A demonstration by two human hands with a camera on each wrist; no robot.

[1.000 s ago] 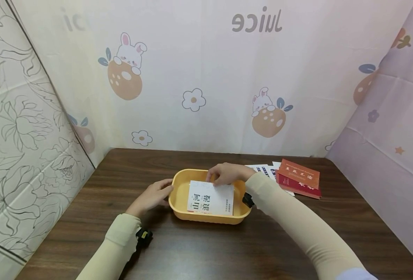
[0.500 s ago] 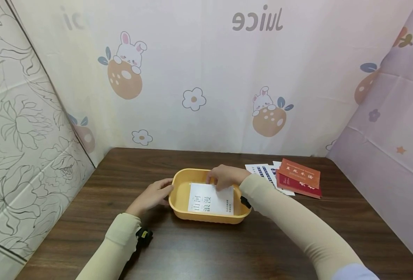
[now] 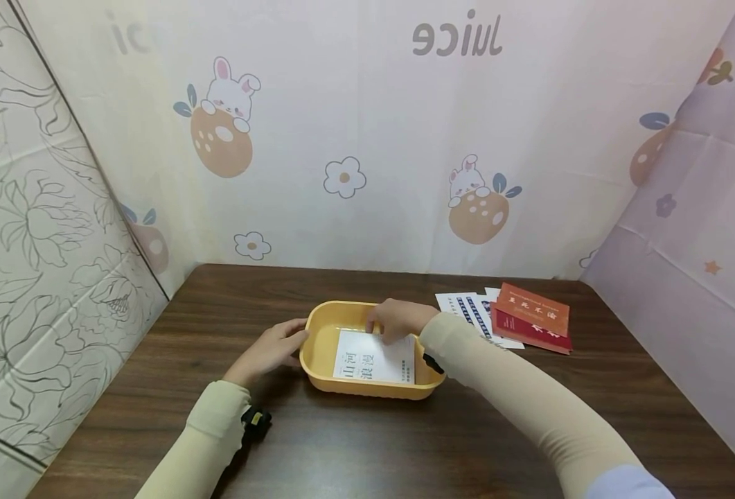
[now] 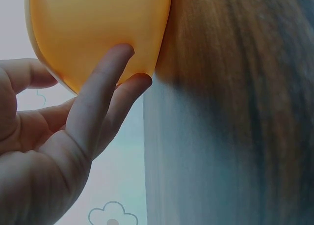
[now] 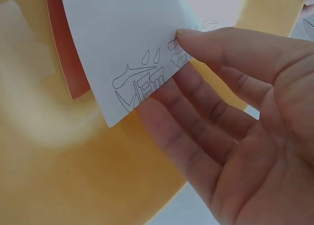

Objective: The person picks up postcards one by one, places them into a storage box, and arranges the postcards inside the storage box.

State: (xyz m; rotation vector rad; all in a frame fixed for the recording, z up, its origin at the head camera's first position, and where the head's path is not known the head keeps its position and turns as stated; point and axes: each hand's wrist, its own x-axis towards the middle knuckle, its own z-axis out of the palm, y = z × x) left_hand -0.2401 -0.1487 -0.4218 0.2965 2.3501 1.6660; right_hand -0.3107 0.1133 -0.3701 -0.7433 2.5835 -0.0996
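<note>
A yellow plastic tub point(image 3: 367, 389) stands on the dark wooden table. Inside it is a white card point(image 3: 373, 357) printed with large Chinese characters. In the right wrist view my right hand point(image 5: 235, 112) pinches the card's edge, thumb on top and fingers beneath. Part of a red card point(image 5: 67, 53) shows under the white one; the rest is covered. My left hand point(image 3: 273, 350) is at the tub's left end. In the left wrist view its fairly straight fingers point(image 4: 98, 97) touch the outside of the tub wall.
Toward the back right of the table lie several loose cards: an orange-red card point(image 3: 532, 310) overlapping a dark red card point(image 3: 538, 331), with white cards point(image 3: 457, 305) beside and beneath them. A patterned curtain point(image 3: 367, 138) hangs behind the table.
My right hand has shifted slightly down and toward me, and the white card has sunk lower in the tub. My left hand stays at the tub's left end.
</note>
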